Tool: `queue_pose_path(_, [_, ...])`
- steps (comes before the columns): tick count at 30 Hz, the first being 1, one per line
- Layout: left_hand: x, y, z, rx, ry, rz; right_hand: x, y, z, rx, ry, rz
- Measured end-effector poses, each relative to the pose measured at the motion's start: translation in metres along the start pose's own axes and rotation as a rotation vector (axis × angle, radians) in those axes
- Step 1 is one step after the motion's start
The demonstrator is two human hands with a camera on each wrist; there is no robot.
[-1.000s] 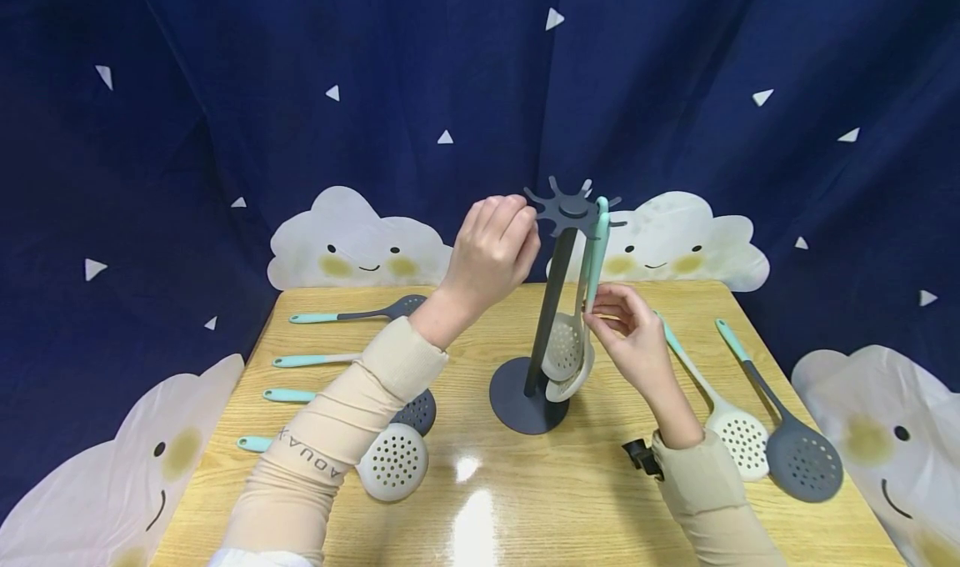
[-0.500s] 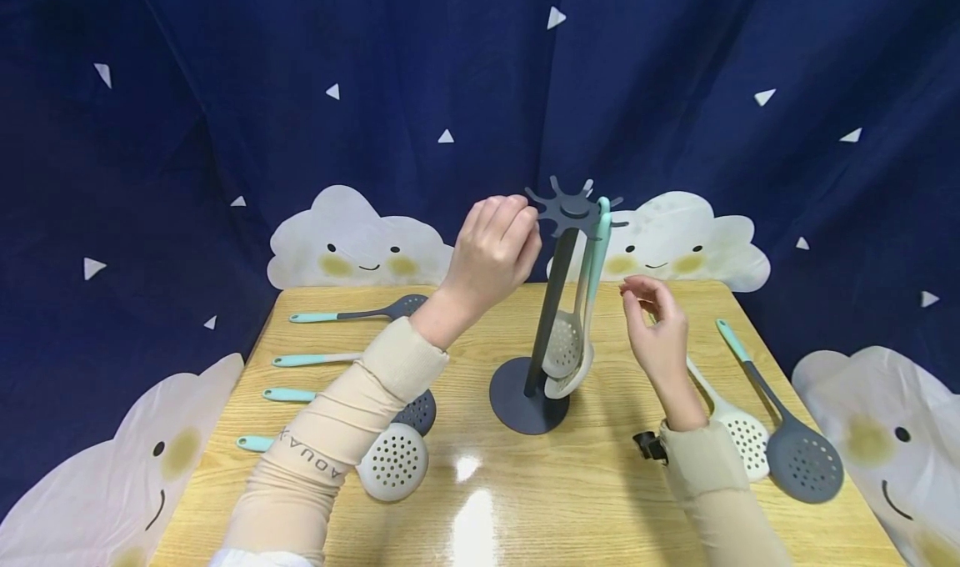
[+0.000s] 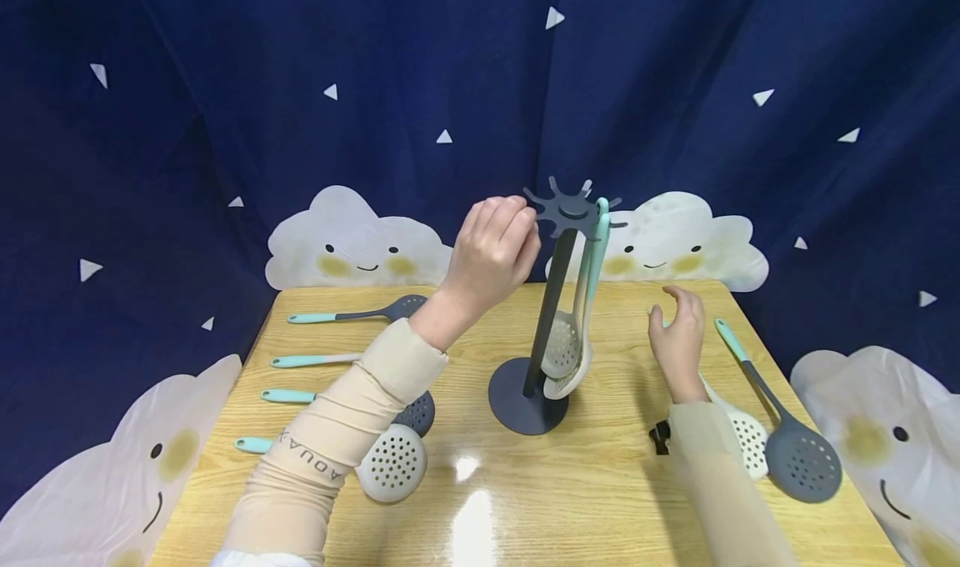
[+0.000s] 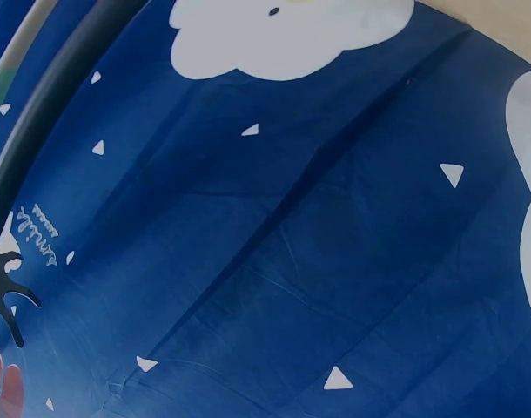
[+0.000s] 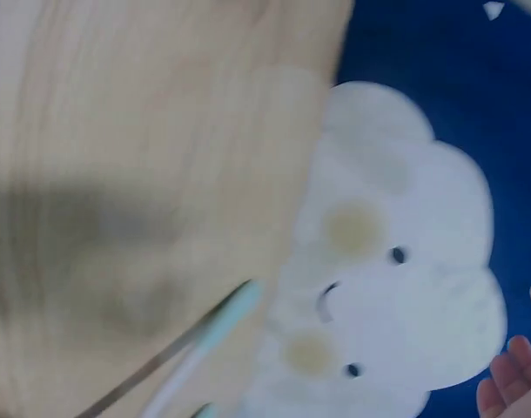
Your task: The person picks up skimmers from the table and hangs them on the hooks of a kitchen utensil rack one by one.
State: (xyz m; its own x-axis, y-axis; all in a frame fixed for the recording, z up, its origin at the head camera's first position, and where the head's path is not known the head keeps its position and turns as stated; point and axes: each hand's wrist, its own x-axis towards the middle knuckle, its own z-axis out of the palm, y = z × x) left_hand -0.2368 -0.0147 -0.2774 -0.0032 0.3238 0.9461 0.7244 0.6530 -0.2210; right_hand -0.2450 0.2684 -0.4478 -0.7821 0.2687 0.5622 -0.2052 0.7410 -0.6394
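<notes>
Dark, spoke-topped rack [image 3: 573,207].
Your left hand [image 3: 495,243] grips its edge; your right hand [image 3: 680,342] curves, thumb apart, by a perforated turner [image 3: 750,444].

my curtained-off spot, wider room unclear to me, dark blue triangle-dotted curtain [image 3: 420,50] behind the wood-grain tabletop [image 3: 570,500], smiling cloud shapes [image 3: 360,254] behind and beside the tabletop

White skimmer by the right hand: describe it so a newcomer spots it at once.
On the wooden table, look right of the dark rack to the right hand. The white skimmer lies there, partly hidden by the hand and sleeve. Its white head sets it apart from the dark skimmer on its right.
</notes>
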Motion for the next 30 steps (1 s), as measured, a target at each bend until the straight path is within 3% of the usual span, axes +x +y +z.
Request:
queue_pose_path(10, [0.0,0.001,0.001,-0.002,-0.004,0.002,0.002,0.052,-0.001,-0.274,-0.327,0.225])
queue_pose_path(18, [0.0,0.002,0.001,0.006,-0.013,0.007,-0.008,0.077,0.0,-0.32,-0.496,0.335])
queue_pose_path(23, [0.0,0.002,0.002,0.005,-0.01,0.01,-0.017,0.092,0.001,-0.34,-0.596,0.359])
queue_pose_path(30, [0.0,0.002,0.002,0.006,-0.009,0.012,-0.025,0.098,-0.002,-0.402,-0.673,0.364])
